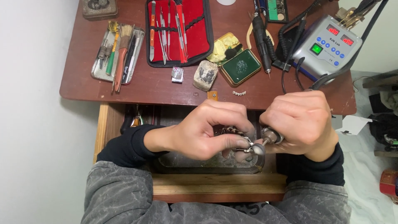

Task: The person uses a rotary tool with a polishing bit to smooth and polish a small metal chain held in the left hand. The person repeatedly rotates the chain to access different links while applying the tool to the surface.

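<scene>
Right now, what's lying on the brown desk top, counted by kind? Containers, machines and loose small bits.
Containers: 3 (metal tray of brushes, red tool case, green tin)
Machines: 1 (grey control box)
Loose small bits: 3 (stone block, shiny cube, row of teeth)
Total: 7

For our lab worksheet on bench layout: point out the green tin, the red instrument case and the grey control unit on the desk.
green tin (241,66): head view, middle of its green lid.
red instrument case (195,31): head view, bare red lining on its right half.
grey control unit (327,49): head view, centre of its sloped front panel.
</scene>
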